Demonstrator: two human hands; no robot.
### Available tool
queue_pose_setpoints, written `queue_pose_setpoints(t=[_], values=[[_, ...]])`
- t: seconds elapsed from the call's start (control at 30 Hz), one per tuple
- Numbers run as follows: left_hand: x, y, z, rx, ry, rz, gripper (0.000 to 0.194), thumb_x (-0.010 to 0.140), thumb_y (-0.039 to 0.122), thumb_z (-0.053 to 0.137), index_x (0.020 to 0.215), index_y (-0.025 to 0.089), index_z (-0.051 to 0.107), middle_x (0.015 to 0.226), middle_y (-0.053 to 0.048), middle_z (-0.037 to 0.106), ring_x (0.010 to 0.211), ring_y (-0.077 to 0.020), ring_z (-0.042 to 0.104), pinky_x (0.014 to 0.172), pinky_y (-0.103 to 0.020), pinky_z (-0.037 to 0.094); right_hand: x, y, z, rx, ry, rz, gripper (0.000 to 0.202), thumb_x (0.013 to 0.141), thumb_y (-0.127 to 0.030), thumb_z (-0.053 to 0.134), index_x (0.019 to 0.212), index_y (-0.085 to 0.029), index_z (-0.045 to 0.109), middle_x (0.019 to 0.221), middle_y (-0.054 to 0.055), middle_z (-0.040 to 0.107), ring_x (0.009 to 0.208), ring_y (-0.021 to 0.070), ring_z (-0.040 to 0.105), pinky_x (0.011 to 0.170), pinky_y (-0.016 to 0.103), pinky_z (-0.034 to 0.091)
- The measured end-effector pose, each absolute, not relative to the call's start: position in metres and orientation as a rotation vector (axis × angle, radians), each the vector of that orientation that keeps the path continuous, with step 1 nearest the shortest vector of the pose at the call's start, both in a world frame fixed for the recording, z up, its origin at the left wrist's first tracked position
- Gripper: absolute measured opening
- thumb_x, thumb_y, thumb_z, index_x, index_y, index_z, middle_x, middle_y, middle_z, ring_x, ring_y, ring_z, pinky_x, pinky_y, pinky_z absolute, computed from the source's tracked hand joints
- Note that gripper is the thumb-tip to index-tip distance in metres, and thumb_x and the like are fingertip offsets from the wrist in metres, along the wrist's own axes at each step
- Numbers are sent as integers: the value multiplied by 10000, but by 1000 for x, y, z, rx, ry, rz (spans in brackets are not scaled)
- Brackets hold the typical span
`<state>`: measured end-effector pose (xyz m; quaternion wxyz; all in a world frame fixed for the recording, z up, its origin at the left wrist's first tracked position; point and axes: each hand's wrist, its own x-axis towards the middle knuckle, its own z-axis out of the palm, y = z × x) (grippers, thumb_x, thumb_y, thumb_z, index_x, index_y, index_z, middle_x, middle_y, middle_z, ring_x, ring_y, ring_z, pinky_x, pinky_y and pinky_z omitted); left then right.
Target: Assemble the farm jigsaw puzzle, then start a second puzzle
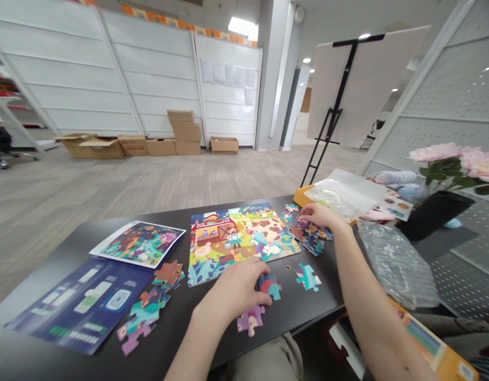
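My left hand (244,286) is at the table's front, its thumb and fingers around a dark blue and red puzzle piece (270,286) lying on the black table. Just below is a purple piece (251,320). Behind the hand lies an assembled farm puzzle (228,238). My right hand (321,216) reaches over a pile of loose pieces (312,242) right of the puzzle; its fingertips meet the pile, and what they hold is too small to tell. A teal piece (307,277) lies apart between the hands. Several joined pieces (145,312) are at the left.
A picture sheet (139,243) and a blue leaflet (81,304) lie at the left. At the right are a yellow box (303,196), clear plastic packaging (398,264) and pink flowers (480,161) in a black vase. An easel (327,127) stands behind.
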<state>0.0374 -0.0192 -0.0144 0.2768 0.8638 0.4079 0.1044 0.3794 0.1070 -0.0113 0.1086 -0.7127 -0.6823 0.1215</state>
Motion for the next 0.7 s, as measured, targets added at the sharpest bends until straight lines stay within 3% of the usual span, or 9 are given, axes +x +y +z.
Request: queue_pose_setpoints(t=[0.13, 0.43, 0.7], values=[[37, -20, -13, 2359, 1075, 269, 439, 707, 406, 833, 1098, 258, 699, 1048, -22, 719, 874, -215, 670, 664, -265, 432, 369, 68, -11, -2005, -1919, 121, 226, 891, -354, 600, 978, -195, 735, 1038, 67, 769, 937, 226, 692, 801, 292, 496], [38, -20, -14, 2416, 1078, 269, 401, 705, 394, 811, 1068, 252, 713, 964, -28, 734, 831, -221, 669, 633, -269, 416, 338, -20, -12, -2245, -2091, -115, 381, 871, -584, 614, 1038, -250, 689, 1088, 95, 753, 1014, 291, 689, 717, 299, 466], [37, -22, -12, 2452, 1069, 272, 402, 710, 394, 804, 1074, 247, 715, 955, -29, 733, 832, -221, 673, 652, -276, 434, 340, -24, -18, -2258, -2063, -89, 241, 876, -455, 624, 976, -241, 669, 1074, 78, 712, 975, 249, 681, 707, 285, 458]])
